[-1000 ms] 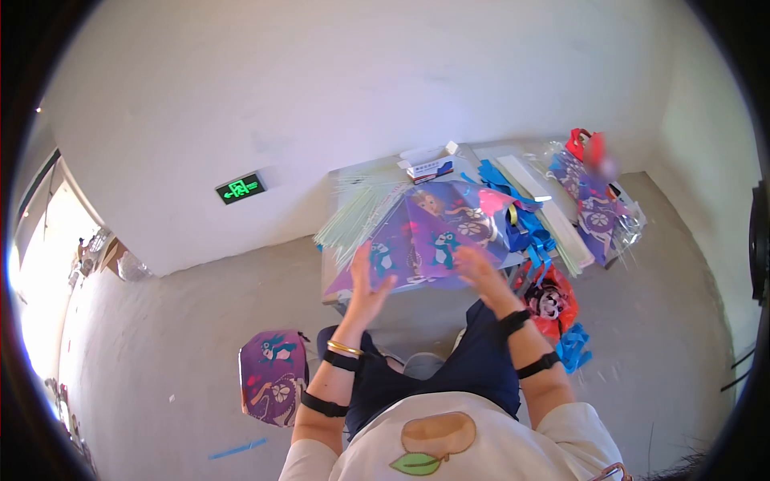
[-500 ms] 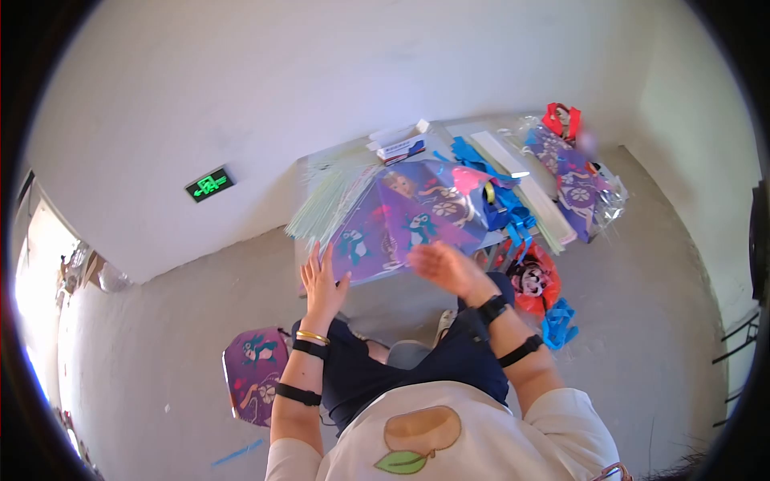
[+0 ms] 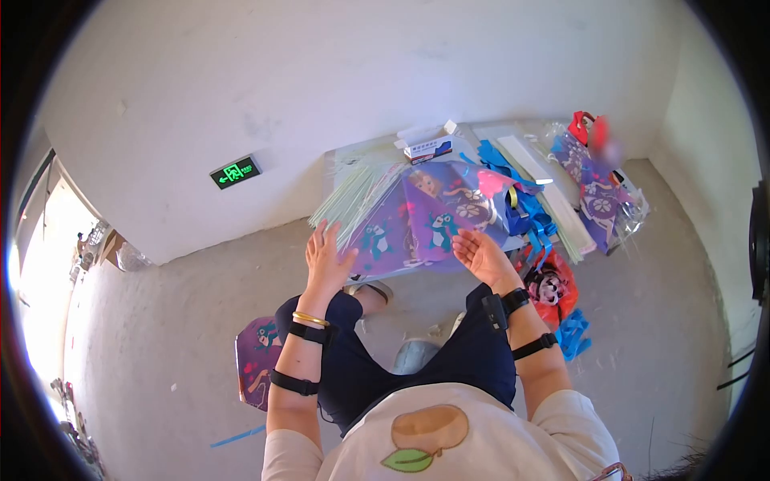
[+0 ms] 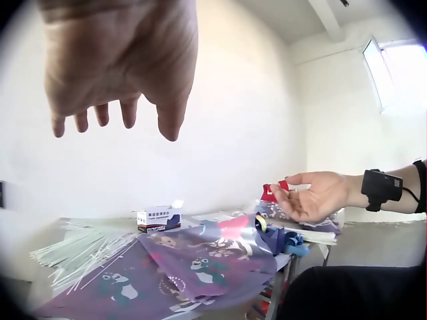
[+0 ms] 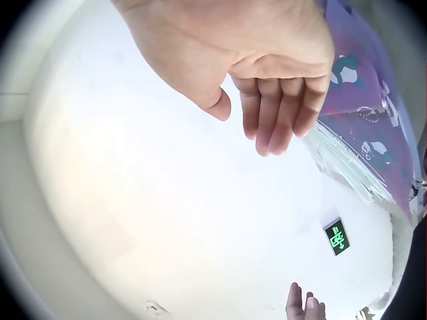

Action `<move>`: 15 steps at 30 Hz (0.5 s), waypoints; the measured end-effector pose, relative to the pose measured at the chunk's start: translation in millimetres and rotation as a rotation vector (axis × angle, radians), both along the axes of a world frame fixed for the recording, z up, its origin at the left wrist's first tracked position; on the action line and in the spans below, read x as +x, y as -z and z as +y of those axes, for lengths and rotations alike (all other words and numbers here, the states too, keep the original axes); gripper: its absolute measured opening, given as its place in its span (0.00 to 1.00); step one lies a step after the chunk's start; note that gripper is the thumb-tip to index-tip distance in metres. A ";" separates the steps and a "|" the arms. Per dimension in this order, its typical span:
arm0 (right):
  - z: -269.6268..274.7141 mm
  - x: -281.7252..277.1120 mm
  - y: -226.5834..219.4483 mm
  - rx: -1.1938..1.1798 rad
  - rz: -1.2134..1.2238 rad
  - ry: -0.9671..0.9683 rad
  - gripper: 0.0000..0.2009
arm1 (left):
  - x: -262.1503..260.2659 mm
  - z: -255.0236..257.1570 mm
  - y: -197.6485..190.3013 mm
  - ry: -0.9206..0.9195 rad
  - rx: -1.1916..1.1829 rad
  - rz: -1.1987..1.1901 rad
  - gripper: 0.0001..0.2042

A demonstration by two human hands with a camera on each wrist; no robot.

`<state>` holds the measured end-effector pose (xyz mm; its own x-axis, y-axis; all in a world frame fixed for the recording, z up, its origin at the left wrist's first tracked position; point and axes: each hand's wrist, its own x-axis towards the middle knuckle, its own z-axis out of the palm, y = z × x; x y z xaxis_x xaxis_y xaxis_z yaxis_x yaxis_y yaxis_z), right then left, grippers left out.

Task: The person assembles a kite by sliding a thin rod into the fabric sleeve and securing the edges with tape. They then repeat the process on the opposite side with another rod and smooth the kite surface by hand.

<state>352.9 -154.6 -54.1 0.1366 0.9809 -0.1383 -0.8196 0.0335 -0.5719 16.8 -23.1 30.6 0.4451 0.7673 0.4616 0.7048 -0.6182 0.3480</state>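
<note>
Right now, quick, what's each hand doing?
Left hand: open, fingers spread, holding nothing.
Right hand: open, palm showing, fingers loosely bent, holding nothing.

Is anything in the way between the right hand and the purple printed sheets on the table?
Nothing visible stands between the right hand and the purple printed sheets. The pale sticks lie to the left, and the small box sits behind.
</note>
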 end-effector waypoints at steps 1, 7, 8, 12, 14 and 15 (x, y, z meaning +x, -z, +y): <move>1.5 2.9 1.7 -0.002 -0.004 0.002 0.17 | 6.8 -1.3 -0.5 0.018 -0.025 0.007 0.33; 12.2 35.6 20.6 -0.148 -0.024 0.171 0.17 | 51.8 10.8 18.6 0.113 -0.162 0.041 0.34; 14.8 41.6 24.6 -0.178 -0.063 0.203 0.18 | 59.5 16.0 27.1 0.116 -0.168 0.034 0.34; 37.2 67.3 46.1 -0.246 -0.163 0.250 0.21 | 87.6 45.8 86.3 0.170 -0.285 0.081 0.36; 57.4 86.0 83.9 -0.344 -0.358 0.212 0.22 | 99.1 56.7 117.4 0.131 -0.441 0.167 0.38; 67.6 93.5 102.0 -0.434 -0.550 0.170 0.23 | 101.7 62.9 135.5 0.129 -0.453 0.160 0.38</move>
<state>446.4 -87.0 -156.1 0.4447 0.8121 -0.3778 -0.4125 -0.1887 -0.8912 118.5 39.8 -105.0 0.5880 0.8088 0.0128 0.6987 -0.5158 0.4958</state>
